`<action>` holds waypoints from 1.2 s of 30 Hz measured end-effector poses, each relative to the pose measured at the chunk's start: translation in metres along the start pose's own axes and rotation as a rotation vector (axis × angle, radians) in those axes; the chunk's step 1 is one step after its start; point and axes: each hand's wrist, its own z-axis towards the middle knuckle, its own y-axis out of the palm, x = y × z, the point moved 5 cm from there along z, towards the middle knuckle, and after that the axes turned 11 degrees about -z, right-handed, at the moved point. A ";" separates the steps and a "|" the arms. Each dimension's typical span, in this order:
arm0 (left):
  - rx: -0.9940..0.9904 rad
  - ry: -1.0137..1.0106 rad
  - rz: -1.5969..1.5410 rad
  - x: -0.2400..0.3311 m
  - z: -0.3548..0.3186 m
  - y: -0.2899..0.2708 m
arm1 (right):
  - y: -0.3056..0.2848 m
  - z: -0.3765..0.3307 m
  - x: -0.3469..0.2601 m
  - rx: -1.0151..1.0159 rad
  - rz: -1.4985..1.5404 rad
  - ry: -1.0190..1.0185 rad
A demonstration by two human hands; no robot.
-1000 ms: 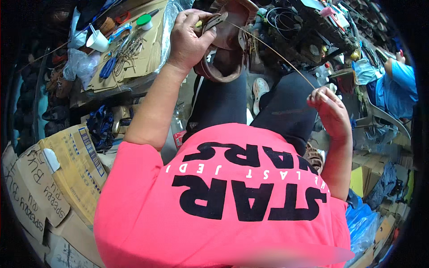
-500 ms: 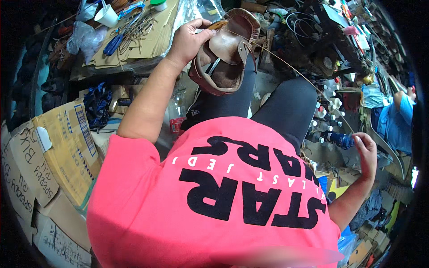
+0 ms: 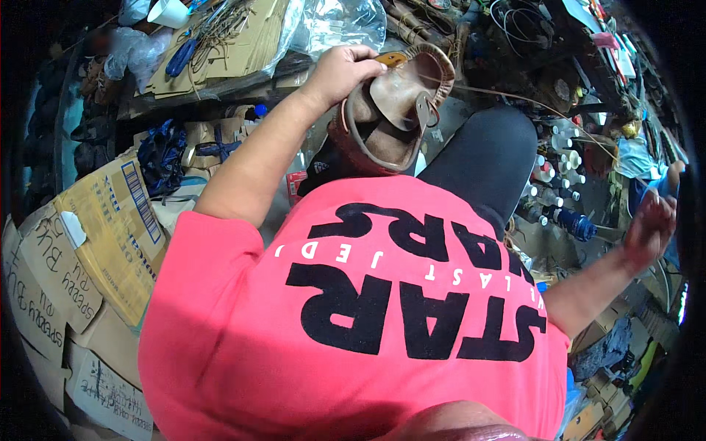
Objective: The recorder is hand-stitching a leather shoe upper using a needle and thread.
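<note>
My left hand grips the edge of a brown leather shoe above my lap, thumb beside a small yellow-tan piece at the shoe's rim. The shoe's opening faces up, showing its worn inside. A thin brown lace runs from the shoe's stitched edge out to the right, slightly slack. Out at the far right, with the arm stretched, is my right hand. It is smeared by motion, so whether its fingers hold the lace's end cannot be made out.
Cardboard sheets with cords and a blue-handled tool lie at the upper left, near a white cup. Cardboard boxes stand at my left. Several small bottles crowd the floor right of my knee. Another person's blue clothing shows at the right rim.
My right hand has swung further right and up, and blurred. The lace now hangs in a looser curve. The shoe has shifted slightly right and down with my left hand.
</note>
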 end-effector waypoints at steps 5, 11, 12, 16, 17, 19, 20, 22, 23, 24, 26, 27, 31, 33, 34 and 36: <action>0.032 -0.006 0.028 -0.007 0.004 0.005 | 0.140 -0.002 0.111 0.080 -0.825 0.073; 0.118 0.048 0.009 -0.013 0.007 -0.003 | 0.234 -0.024 0.251 -0.568 -1.134 -0.029; 0.117 0.053 -0.011 -0.014 0.007 -0.004 | 0.238 -0.025 0.260 -0.577 -1.179 -0.055; 0.085 0.039 -0.085 -0.017 0.008 -0.007 | 0.242 -0.028 0.284 -0.666 -1.345 -0.027; 0.085 0.038 -0.087 -0.017 0.008 -0.007 | 0.244 -0.027 0.285 -0.675 -1.370 -0.051; 0.075 0.022 -0.102 -0.014 0.006 -0.006 | 0.246 -0.026 0.287 -0.673 -1.385 -0.070; 0.074 0.021 -0.102 -0.013 0.006 -0.005 | 0.247 -0.026 0.288 -0.671 -1.399 -0.089; 0.075 0.019 -0.132 -0.012 0.005 -0.004 | 0.248 -0.025 0.290 -0.657 -1.395 -0.050; 0.075 0.019 -0.132 -0.013 0.006 -0.004 | 0.247 -0.024 0.292 -0.642 -1.390 -0.011; 0.072 0.013 -0.148 -0.015 0.007 -0.004 | 0.247 -0.024 0.292 -0.643 -1.391 -0.011; 0.070 0.007 -0.164 -0.017 0.008 -0.005 | 0.246 -0.023 0.292 -0.634 -1.403 0.026; 0.049 0.000 -0.134 -0.016 0.007 -0.005 | 0.247 -0.023 0.292 -0.634 -1.402 0.025; 0.048 -0.010 -0.064 -0.014 0.007 -0.003 | 0.249 -0.021 0.292 -0.630 -1.409 0.001; 0.076 0.011 -0.068 -0.016 0.008 -0.003 | 0.249 -0.021 0.292 -0.634 -1.416 0.003; 0.104 0.031 -0.073 -0.016 0.008 -0.004 | 0.249 -0.021 0.292 -0.637 -1.401 -0.014; 0.121 0.028 -0.013 -0.014 0.008 -0.004 | 0.249 -0.021 0.292 -0.641 -1.387 -0.031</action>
